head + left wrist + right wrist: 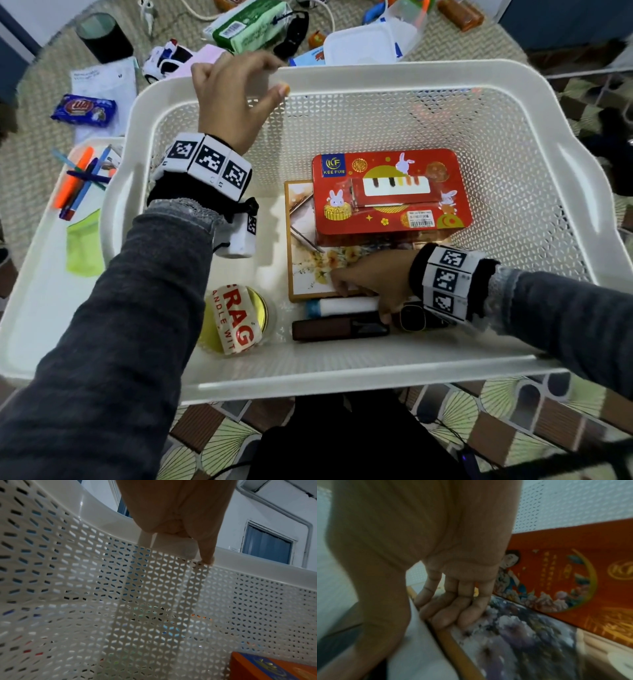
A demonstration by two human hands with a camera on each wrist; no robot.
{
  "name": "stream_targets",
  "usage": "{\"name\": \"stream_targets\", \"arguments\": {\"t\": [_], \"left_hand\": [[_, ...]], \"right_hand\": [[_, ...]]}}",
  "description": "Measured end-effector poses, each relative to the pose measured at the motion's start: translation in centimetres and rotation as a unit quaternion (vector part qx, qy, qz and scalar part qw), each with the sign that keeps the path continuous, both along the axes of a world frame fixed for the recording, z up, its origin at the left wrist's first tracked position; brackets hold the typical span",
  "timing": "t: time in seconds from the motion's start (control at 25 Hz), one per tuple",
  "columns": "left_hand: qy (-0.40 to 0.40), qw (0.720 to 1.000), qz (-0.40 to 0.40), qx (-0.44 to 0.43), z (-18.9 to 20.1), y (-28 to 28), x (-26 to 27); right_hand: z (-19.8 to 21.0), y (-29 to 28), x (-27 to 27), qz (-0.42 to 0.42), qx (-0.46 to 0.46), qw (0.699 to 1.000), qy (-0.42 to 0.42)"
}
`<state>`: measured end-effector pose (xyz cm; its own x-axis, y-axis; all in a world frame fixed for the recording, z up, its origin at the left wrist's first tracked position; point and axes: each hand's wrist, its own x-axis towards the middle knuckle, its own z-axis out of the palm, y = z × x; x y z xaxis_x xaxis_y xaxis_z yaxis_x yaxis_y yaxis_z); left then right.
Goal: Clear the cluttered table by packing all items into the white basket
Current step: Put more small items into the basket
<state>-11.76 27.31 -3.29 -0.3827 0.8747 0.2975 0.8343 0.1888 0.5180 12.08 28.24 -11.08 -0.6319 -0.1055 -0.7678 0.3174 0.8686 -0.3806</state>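
Note:
The white basket fills the head view. My left hand grips its far rim, fingers over the top and thumb inside; the left wrist view shows this hand on the basket's rim. Inside lie a red tin on a flowered board, a tape roll, a white tube and a brown marker. My right hand is low in the basket, holding the tube's right end with bent fingers on the board's edge and thumb on the tube's other side. The right wrist view shows this hand, the tube, the board and the tin.
Beyond the basket the table holds a green pack, a toy car, a white lidded box, a black cup and a blue snack pack. Left of the basket, a white tray carries several pens.

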Motion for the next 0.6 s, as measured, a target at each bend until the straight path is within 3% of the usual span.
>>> {"name": "stream_targets", "arguments": {"t": [0.08, 0.24, 0.44, 0.6], "left_hand": [[0.002, 1.000, 0.003, 0.001, 0.0, -0.1, 0.0], [-0.001, 1.000, 0.010, -0.001, 0.3, -0.2, 0.3], [-0.001, 1.000, 0.011, -0.005, 0.5, -0.3, 0.6], [-0.006, 1.000, 0.006, -0.009, 0.5, -0.2, 0.5]], "right_hand": [[0.2, 0.1, -0.4, -0.009, -0.015, 1.000, 0.012], [0.8, -1.2, -1.8, 0.003, -0.021, 0.989, 0.143], [-0.4, -3.6, -2.9, 0.174, 0.067, 0.974, 0.128], [-0.6, -3.6, -3.3, 0.177, 0.074, 0.974, 0.122]]}}
